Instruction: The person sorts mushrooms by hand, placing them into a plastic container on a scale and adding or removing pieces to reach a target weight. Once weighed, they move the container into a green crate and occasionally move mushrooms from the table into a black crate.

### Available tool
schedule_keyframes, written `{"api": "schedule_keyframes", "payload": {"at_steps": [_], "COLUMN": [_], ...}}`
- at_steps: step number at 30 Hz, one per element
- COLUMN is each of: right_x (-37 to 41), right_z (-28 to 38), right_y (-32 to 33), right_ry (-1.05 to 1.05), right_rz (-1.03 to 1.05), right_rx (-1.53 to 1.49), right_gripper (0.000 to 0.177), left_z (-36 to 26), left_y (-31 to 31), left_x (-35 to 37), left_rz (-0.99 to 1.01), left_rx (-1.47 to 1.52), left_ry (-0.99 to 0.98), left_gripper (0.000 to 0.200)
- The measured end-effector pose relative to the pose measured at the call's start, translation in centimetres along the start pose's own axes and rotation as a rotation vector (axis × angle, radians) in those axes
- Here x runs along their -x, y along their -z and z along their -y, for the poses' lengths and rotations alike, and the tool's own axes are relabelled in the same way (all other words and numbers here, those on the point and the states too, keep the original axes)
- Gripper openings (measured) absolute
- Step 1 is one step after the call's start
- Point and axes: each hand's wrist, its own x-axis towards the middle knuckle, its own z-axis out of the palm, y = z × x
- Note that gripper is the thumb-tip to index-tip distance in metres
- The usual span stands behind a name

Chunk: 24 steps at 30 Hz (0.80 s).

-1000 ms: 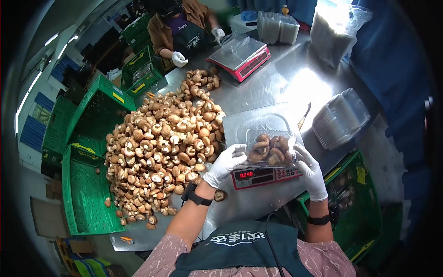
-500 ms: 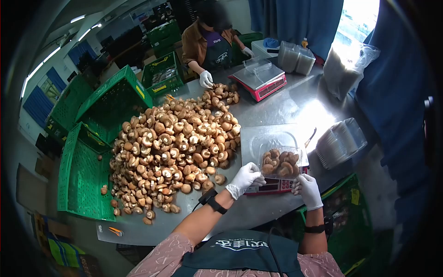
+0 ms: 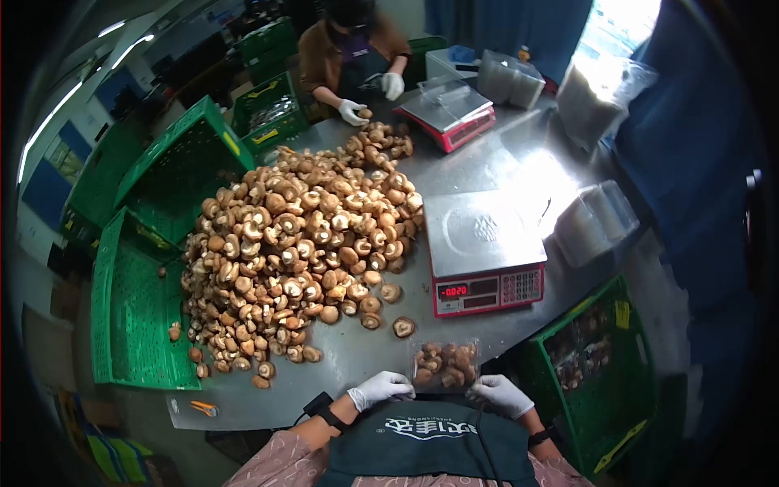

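A clear plastic box of brown mushrooms (image 3: 445, 365) is at the near edge of the table, close to my apron. My left hand (image 3: 381, 390), in a white glove, grips its near left corner with closed fingers. At the near right corner, my gloved right hand (image 3: 503, 395) pinches the box too. Just beyond stands a red digital scale (image 3: 488, 290) with a bare steel plate and a lit display. One loose mushroom (image 3: 403, 326) lies on the table left of the scale, beside a large heap of mushrooms (image 3: 300, 252).
A tipped green crate (image 3: 134, 316) borders the heap on the left. Another green crate (image 3: 600, 398) with packed boxes stands low at right. Stacked clear boxes (image 3: 596, 223) sit beyond the scale. Across the table, a co-worker (image 3: 353, 65) handles mushrooms near a second scale (image 3: 448, 114).
Both my hands have brought the box of mushrooms off the scale toward my body. The scale's plate is now uncovered. The co-worker's left-side hand has lifted a mushroom from the heap.
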Motion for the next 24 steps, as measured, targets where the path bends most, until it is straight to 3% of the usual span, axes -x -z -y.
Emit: {"api": "schedule_keyframes", "payload": {"at_steps": [2, 4, 6, 7, 8, 9, 10, 12, 13, 16, 18, 19, 20, 22, 23, 24], "right_x": [-0.5, -0.4, 0.5, 1.4, 2.1, 1.6, 1.6, 1.7, 1.8, 4.4, 5.9, 6.7, 8.6, 9.3, 10.7, 11.0], "right_z": [-0.3, -0.4, -0.2, 0.5, 1.1, 0.4, 0.7, 1.6, 2.3, 3.7, 2.1, -0.1, -0.8, -10.6, -12.6, -19.3], "right_y": [0.4, 0.7, 0.3, -0.3, -1.0, -1.0, -1.7, -3.0, -2.9, 0.0, 3.6, 6.5, 8.3, 15.4, 16.9, 20.6], "right_ry": [0.184, 0.38, 0.37, 0.405, 0.46, 0.515, 0.572, 0.809, 0.884, 1.032, 1.032, 0.972, 0.917, 0.651, 0.58, 0.567], "right_rz": [-0.052, -0.142, -0.183, -0.239, -0.283, -0.228, -0.224, -0.369, -0.402, -0.461, -0.719, -1.01, -1.194, -1.601, -1.721, -1.68], "right_rx": [0.22, 0.249, -0.101, -0.274, -0.405, -0.508, -0.574, -0.523, -0.642, -0.96, -1.026, -0.79, -0.79, -0.597, -0.708, -0.757], "right_gripper": [0.028, 0.028, 0.028, 0.036, 0.055, 0.074, 0.081, 0.077, 0.071, 0.047, 0.044, 0.042, 0.043, 0.054, 0.049, 0.042], "left_z": [-0.2, -2.8, -4.3, -5.2, -6.3, -8.3, -9.7, -11.7, -12.1, -13.5, -13.6, -13.7, -14.1, -14.7, -14.1, -13.9], "left_y": [-0.5, -1.5, -2.6, -3.6, -4.5, -6.3, -7.6, -10.0, -11.5, -15.6, -16.3, -16.6, -16.4, -14.5, -13.2, -12.1], "left_x": [0.1, 1.0, 0.7, 0.4, 0.5, 0.7, 0.3, -0.9, -2.2, -5.4, -5.9, -6.3, -6.2, -5.4, -5.8, -5.6], "left_rz": [-0.088, -0.141, -0.153, -0.132, -0.125, -0.108, -0.085, -0.119, -0.059, 0.162, 0.214, 0.259, 0.267, 0.244, 0.185, 0.117], "left_rx": [0.096, 0.12, 0.083, 0.123, 0.168, 0.236, 0.22, -0.342, -0.339, -0.307, -0.318, -0.321, -0.331, -0.375, -0.349, -0.35], "left_ry": [-0.174, -0.233, -0.321, -0.37, -0.423, -0.448, -0.444, -0.593, -0.701, -0.665, -0.635, -0.608, -0.605, -0.475, -0.508, -0.489], "left_gripper": [0.022, 0.018, 0.018, 0.017, 0.017, 0.017, 0.017, 0.018, 0.019, 0.027, 0.028, 0.03, 0.03, 0.03, 0.028, 0.028]}}
